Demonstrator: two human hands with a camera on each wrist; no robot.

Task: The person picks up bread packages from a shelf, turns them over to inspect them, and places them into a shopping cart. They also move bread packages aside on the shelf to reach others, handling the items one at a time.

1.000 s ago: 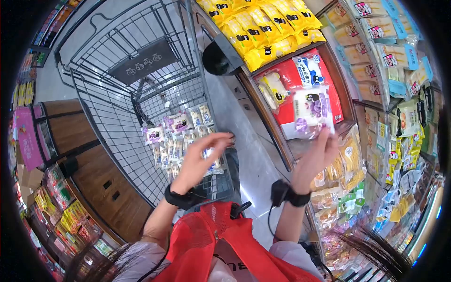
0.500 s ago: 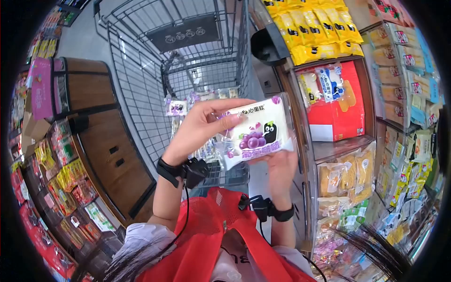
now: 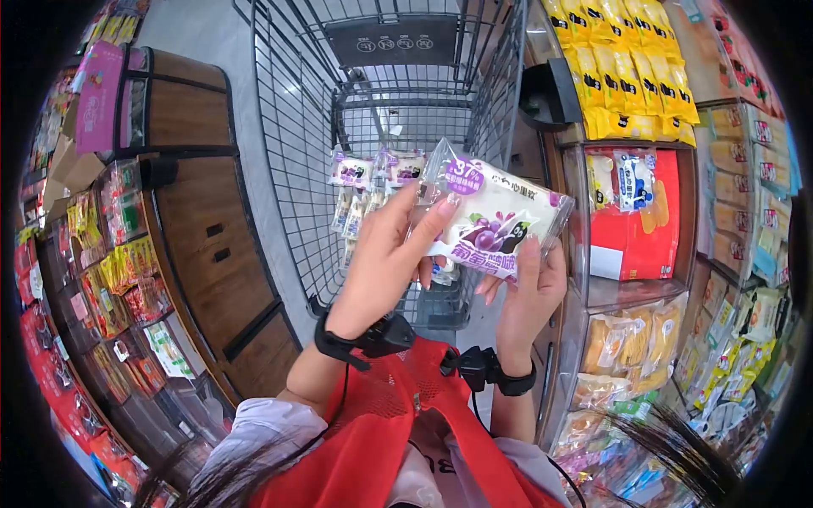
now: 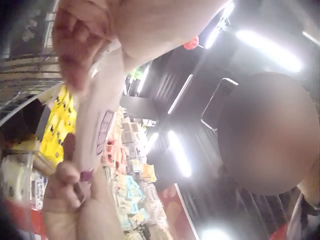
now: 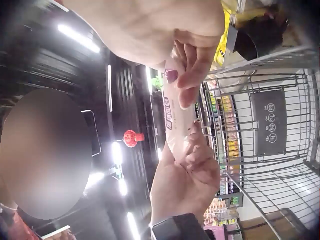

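Note:
A white wrapped bread pack [image 3: 495,222] with purple grape print is held in front of the chest, its printed face upward and tilted. My left hand [image 3: 379,267] pinches its left end, thumb on the front and fingers underneath. At the lower right edge, my right hand [image 3: 533,296] grips it with the thumb on the face. Both wrist views show the pack [image 4: 97,120] edge-on between the two hands. Beyond it, a grey wire shopping cart [image 3: 284,140] contains similar small packs [image 3: 351,169], partly hidden by my left hand.
To the right, a display bay holds a red box [image 3: 627,241] with a blue-and-white pack [image 3: 635,179] on it. Yellow packs [image 3: 622,76] fill the bay behind, beside a black bin [image 3: 546,102]. Wooden cabinets [image 3: 199,186] and snack shelves line the left side.
The right hand has brought the bread pack from above the red box to the chest. The left hand, earlier over the cart, has taken hold of it too. The pack's tilt has changed.

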